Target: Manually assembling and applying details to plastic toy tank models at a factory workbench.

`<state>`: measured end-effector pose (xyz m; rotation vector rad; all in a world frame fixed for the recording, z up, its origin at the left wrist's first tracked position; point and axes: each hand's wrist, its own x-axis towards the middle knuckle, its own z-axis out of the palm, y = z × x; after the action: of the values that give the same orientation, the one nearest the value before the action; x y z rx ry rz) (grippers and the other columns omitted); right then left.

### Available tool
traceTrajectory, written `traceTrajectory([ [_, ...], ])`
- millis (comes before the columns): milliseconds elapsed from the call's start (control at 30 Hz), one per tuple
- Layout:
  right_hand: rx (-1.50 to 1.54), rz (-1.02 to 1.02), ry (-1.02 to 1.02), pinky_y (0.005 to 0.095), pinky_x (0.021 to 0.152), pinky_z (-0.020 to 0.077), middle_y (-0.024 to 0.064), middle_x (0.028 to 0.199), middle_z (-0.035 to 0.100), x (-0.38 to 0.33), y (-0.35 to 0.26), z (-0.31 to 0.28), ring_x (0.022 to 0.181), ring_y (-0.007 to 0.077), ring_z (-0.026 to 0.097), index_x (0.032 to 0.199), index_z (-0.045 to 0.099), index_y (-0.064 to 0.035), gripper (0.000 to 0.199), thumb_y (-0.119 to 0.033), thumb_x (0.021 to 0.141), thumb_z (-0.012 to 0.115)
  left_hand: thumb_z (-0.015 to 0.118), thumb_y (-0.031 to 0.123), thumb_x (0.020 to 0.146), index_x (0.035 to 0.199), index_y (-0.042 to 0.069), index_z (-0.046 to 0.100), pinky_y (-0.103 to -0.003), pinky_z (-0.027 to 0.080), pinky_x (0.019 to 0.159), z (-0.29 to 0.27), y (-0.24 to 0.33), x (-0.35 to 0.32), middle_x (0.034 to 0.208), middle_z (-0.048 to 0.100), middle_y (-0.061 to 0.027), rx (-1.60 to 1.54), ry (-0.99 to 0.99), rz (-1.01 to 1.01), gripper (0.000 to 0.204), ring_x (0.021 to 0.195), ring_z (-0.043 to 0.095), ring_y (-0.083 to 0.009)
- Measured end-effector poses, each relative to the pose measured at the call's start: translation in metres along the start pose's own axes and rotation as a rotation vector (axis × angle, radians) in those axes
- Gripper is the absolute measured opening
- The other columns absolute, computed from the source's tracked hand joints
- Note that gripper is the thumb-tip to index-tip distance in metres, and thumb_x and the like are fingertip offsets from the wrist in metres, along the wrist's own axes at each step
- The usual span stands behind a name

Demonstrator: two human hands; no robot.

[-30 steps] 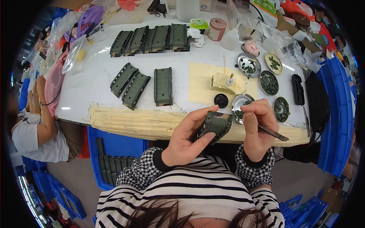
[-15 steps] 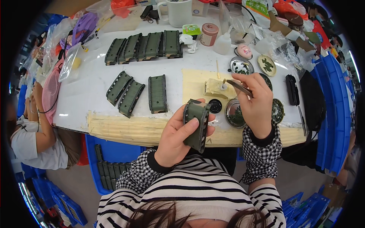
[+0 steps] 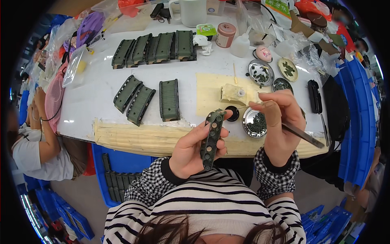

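Note:
My left hand is closed around a dark green plastic model part, held on edge so a row of round studs and lighter holes faces up. My right hand pinches a thin pale stick between thumb and forefinger, its tip near the model part's upper end. Metal tweezers lie across the same hand, sticking out below the palm. Just past the fingers sits a cream-coloured block with a small white nozzle-like piece on top. A round black lid and a metal dish of small dark green bits lie between my hands.
Similar green parts stand in a row at the back, with several more left of centre. More small dishes are at the right, near a squeeze bottle. A blue bin sits below the table edge. Another person is at left.
My left hand has turned the model part from its broad face onto its edge. My right hand has moved from the block toward the part, its tweezers now pointing down to the right.

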<state>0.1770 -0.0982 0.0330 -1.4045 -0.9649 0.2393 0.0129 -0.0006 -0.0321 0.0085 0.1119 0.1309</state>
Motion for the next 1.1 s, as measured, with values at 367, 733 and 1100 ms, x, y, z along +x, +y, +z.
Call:
traceTrajectory([
  [367, 0.392, 0.215, -0.066, 0.0303, 0.077, 0.0588, 0.0071, 0.095, 0.055, -0.011, 0.003, 0.014, 0.076, 0.0081, 0.059, 0.103, 0.052, 0.0046, 0.018, -0.012, 0.098, 0.051, 0.044, 0.017, 0.1, 0.136, 0.003, 0.038, -0.038, 0.057, 0.082, -0.002, -0.005, -0.003, 0.108, 0.064, -0.0145, -0.07, 0.046, -0.026, 0.039, 0.087, 0.068, -0.0205],
  [733, 0.4, 0.201, -0.061, 0.0305, 0.076, 0.0588, 0.0063, 0.091, 0.055, -0.012, 0.004, 0.016, 0.073, 0.0062, 0.057, 0.103, 0.053, 0.0049, 0.02, -0.014, 0.098, 0.051, 0.044, 0.017, 0.1, 0.135, 0.004, 0.039, -0.038, 0.057, 0.082, -0.001, -0.006, -0.004, 0.108, 0.064, -0.0148, -0.08, 0.062, -0.026, 0.037, 0.086, 0.068, -0.021],
  [1100, -0.465, -0.165, 0.079, 0.0235, 0.052, 0.0424, 0.0087, 0.082, 0.055, 0.011, 0.031, 0.003, 0.063, 0.0137, 0.054, 0.092, 0.065, 0.0001, 0.01, 0.001, 0.082, 0.067, 0.033, 0.025, 0.104, 0.147, 0.008, 0.024, -0.041, 0.044, 0.101, 0.026, 0.003, -0.006, 0.132, 0.047, -0.0176, 0.451, 0.062, 0.235, 0.047, 0.113, 0.054, -0.0248],
])
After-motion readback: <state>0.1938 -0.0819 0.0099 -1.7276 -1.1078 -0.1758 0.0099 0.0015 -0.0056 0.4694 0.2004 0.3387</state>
